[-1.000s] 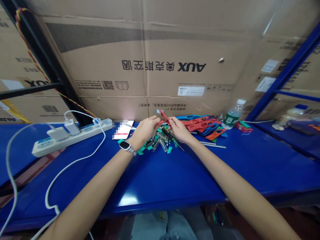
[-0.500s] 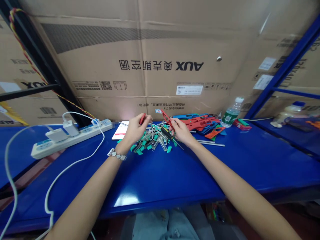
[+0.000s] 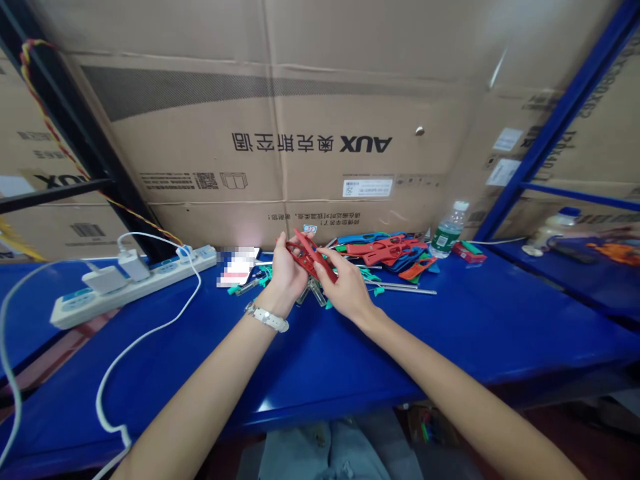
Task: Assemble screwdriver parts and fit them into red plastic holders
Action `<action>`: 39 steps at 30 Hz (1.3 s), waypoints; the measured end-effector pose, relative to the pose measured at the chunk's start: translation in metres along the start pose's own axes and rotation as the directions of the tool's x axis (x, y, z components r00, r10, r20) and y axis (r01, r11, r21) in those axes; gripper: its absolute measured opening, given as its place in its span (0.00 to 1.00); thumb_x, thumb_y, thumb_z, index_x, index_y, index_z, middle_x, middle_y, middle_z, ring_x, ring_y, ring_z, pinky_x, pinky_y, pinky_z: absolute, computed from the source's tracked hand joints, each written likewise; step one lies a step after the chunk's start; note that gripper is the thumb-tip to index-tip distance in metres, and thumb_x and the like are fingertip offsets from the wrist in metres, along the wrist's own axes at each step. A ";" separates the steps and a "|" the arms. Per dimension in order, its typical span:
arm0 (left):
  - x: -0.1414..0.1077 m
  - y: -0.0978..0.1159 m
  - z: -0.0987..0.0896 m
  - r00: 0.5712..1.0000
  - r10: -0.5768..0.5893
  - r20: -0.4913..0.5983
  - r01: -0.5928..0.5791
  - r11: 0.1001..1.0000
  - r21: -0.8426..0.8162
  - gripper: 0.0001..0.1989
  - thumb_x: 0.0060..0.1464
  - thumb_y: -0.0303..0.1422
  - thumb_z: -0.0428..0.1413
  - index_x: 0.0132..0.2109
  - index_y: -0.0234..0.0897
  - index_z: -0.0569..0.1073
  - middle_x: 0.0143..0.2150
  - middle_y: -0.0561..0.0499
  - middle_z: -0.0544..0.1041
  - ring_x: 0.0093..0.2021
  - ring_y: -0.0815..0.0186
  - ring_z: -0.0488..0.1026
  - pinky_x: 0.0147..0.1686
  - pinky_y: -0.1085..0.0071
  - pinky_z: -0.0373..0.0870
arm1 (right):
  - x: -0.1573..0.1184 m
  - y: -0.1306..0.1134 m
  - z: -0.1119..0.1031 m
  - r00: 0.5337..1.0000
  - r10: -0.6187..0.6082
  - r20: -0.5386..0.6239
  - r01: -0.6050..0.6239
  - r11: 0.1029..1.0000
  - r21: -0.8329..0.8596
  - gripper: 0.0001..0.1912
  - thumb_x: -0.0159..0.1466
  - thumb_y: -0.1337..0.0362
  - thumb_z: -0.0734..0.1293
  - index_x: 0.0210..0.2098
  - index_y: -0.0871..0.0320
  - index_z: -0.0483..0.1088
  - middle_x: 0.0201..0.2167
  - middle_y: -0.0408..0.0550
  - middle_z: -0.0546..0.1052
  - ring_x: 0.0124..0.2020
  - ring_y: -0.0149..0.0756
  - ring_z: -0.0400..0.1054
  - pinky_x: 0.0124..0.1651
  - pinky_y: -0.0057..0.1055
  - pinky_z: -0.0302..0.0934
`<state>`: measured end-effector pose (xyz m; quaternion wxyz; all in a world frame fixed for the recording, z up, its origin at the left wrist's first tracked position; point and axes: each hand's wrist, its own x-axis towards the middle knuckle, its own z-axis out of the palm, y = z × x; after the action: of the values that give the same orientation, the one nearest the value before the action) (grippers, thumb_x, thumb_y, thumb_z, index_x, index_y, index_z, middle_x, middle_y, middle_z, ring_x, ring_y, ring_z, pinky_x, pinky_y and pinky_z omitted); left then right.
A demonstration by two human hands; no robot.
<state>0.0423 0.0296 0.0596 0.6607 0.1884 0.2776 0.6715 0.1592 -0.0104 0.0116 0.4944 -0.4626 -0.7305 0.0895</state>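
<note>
Both hands meet above the blue table point(image 3: 320, 360) and hold red plastic parts between them. My left hand point(image 3: 287, 270), palm turned up, has its fingers round a red part point(image 3: 299, 255). In my right hand point(image 3: 346, 285) is a long red piece point(image 3: 317, 255), pinched and slanting against the part in the other hand. Beneath and behind the hands lies a pile of small clear and green pieces point(image 3: 315, 293), partly covered by them. Red, blue and orange plastic parts point(image 3: 383, 250) are heaped just right of the hands.
A white power strip point(image 3: 135, 283) with plugs and cables lies at the left, near a phone point(image 3: 245, 267). Metal rods point(image 3: 407, 289) lie right of the pile. A water bottle point(image 3: 449, 230) stands behind, beside a red box point(image 3: 469, 253). Large cardboard point(image 3: 310, 100) rises at the back.
My hands have come together, the left moving right and turning palm up, the right moving slightly left. The red pieces they hold now meet. The view has shifted slightly.
</note>
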 end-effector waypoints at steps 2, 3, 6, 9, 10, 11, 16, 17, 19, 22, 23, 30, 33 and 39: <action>0.003 -0.003 0.001 1.000 0.022 0.010 -0.022 1.000 -0.013 0.26 0.73 0.40 0.43 0.29 0.35 0.73 0.33 0.46 0.79 0.34 0.66 0.77 0.45 0.68 0.74 | -0.001 0.003 -0.002 1.000 0.003 0.006 -0.003 1.000 -0.010 0.18 0.71 0.59 0.63 0.58 0.54 0.73 0.56 0.52 0.80 0.55 0.47 0.76 0.59 0.44 0.69; 0.004 -0.005 0.002 0.999 0.028 0.030 -0.027 0.999 -0.021 0.25 0.73 0.41 0.44 0.30 0.36 0.73 0.32 0.46 0.78 0.35 0.66 0.77 0.45 0.67 0.74 | -0.002 0.004 -0.002 1.000 0.001 0.005 -0.001 1.000 -0.014 0.18 0.71 0.59 0.63 0.58 0.55 0.73 0.57 0.53 0.80 0.56 0.47 0.76 0.60 0.44 0.68; 0.007 -0.015 0.002 0.995 0.022 0.100 -0.020 1.000 -0.021 0.22 0.71 0.45 0.49 0.31 0.37 0.72 0.26 0.52 0.71 0.30 0.67 0.74 0.40 0.67 0.73 | -0.004 0.004 -0.003 0.999 -0.021 0.027 0.021 1.000 0.000 0.20 0.71 0.59 0.63 0.60 0.55 0.73 0.58 0.55 0.78 0.58 0.48 0.75 0.62 0.46 0.67; 0.010 -0.027 0.003 0.994 0.060 0.087 -0.064 0.997 0.040 0.19 0.65 0.48 0.58 0.32 0.39 0.71 0.23 0.56 0.64 0.25 0.70 0.66 0.32 0.70 0.69 | -0.006 0.005 -0.009 0.997 -0.044 0.069 0.041 0.998 0.036 0.23 0.70 0.59 0.65 0.62 0.55 0.71 0.59 0.55 0.78 0.60 0.47 0.73 0.63 0.46 0.66; 0.011 -0.030 0.003 0.994 0.078 0.076 -0.084 0.993 0.077 0.18 0.62 0.48 0.61 0.33 0.39 0.70 0.23 0.56 0.64 0.24 0.70 0.65 0.30 0.71 0.67 | -0.007 0.006 -0.013 0.996 -0.044 0.076 0.040 0.998 0.051 0.23 0.69 0.60 0.65 0.62 0.55 0.71 0.59 0.55 0.78 0.60 0.47 0.73 0.63 0.45 0.66; 0.011 -0.033 0.004 0.993 0.094 0.070 -0.102 0.987 0.120 0.18 0.60 0.47 0.63 0.33 0.39 0.70 0.24 0.56 0.64 0.25 0.70 0.64 0.29 0.71 0.66 | -0.009 0.008 -0.017 0.996 -0.033 0.081 0.028 0.998 0.064 0.23 0.68 0.62 0.66 0.61 0.55 0.72 0.59 0.55 0.78 0.59 0.46 0.74 0.62 0.45 0.67; 0.009 -0.045 0.006 0.979 0.105 0.173 -0.164 0.913 0.373 0.16 0.54 0.42 0.67 0.35 0.39 0.70 0.31 0.54 0.70 0.33 0.66 0.70 0.37 0.69 0.68 | -0.016 0.028 -0.050 0.991 0.086 0.104 -0.093 0.994 0.060 0.19 0.69 0.62 0.64 0.58 0.56 0.74 0.41 0.49 0.84 0.37 0.40 0.79 0.45 0.38 0.71; 0.008 -0.047 0.006 0.975 0.085 0.207 -0.167 0.890 0.425 0.15 0.54 0.41 0.67 0.36 0.39 0.70 0.34 0.53 0.73 0.37 0.64 0.72 0.40 0.68 0.69 | -0.015 0.034 -0.057 0.991 0.094 0.090 -0.098 0.995 0.036 0.18 0.69 0.62 0.64 0.57 0.56 0.74 0.38 0.48 0.84 0.34 0.39 0.78 0.43 0.37 0.71; 0.007 -0.050 0.006 0.967 0.021 0.253 -0.152 0.847 0.510 0.12 0.57 0.40 0.64 0.40 0.39 0.72 0.42 0.49 0.77 0.45 0.61 0.76 0.45 0.66 0.69 | -0.010 0.047 -0.073 0.995 0.078 0.060 -0.076 0.996 -0.035 0.17 0.68 0.62 0.65 0.55 0.56 0.75 0.41 0.49 0.84 0.37 0.40 0.78 0.45 0.37 0.70; 0.006 -0.053 0.006 0.971 -0.031 0.237 -0.110 0.822 0.558 0.10 0.58 0.38 0.62 0.45 0.40 0.73 0.51 0.46 0.78 0.53 0.59 0.76 0.52 0.63 0.69 | 0.012 0.070 -0.097 0.999 0.022 0.046 -0.014 0.986 -0.163 0.15 0.67 0.66 0.64 0.52 0.56 0.76 0.47 0.50 0.83 0.47 0.43 0.77 0.53 0.40 0.68; 0.007 -0.053 0.005 0.971 -0.034 0.236 -0.108 0.819 0.563 0.10 0.58 0.37 0.62 0.45 0.40 0.73 0.52 0.46 0.78 0.54 0.58 0.76 0.53 0.63 0.70 | 0.021 0.078 -0.104 0.999 0.024 0.025 -0.018 0.974 -0.224 0.16 0.66 0.68 0.64 0.51 0.56 0.76 0.46 0.51 0.83 0.47 0.44 0.77 0.53 0.41 0.68; 0.013 -0.041 -0.006 0.907 0.048 0.418 -0.350 0.639 0.685 0.10 0.58 0.41 0.58 0.38 0.39 0.78 0.49 0.46 0.81 0.55 0.55 0.74 0.51 0.63 0.71 | 0.084 0.123 -0.124 0.981 0.133 0.144 -0.013 0.778 -0.628 0.20 0.66 0.71 0.60 0.55 0.60 0.73 0.55 0.59 0.79 0.57 0.53 0.70 0.61 0.51 0.59; 0.016 -0.033 -0.017 0.869 0.110 0.483 -0.463 0.526 0.714 0.12 0.58 0.43 0.59 0.38 0.39 0.79 0.45 0.46 0.81 0.51 0.55 0.74 0.51 0.62 0.70 | 0.093 0.135 -0.117 0.962 0.162 0.219 0.025 0.748 -0.663 0.21 0.67 0.71 0.60 0.57 0.58 0.73 0.58 0.58 0.77 0.60 0.53 0.66 0.62 0.53 0.57; 0.014 -0.016 -0.035 0.829 0.206 0.520 -0.553 0.441 0.707 0.08 0.59 0.32 0.60 0.31 0.40 0.80 0.43 0.46 0.81 0.46 0.60 0.75 0.45 0.69 0.67 | 0.084 0.146 -0.103 0.952 0.236 0.197 -0.068 0.786 -0.614 0.25 0.65 0.70 0.61 0.61 0.56 0.72 0.63 0.57 0.73 0.65 0.57 0.61 0.61 0.55 0.57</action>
<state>0.0324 0.0392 0.0213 0.3549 0.6568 0.3871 0.5412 0.3212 0.1009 0.0307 0.2118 -0.6369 -0.7399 -0.0460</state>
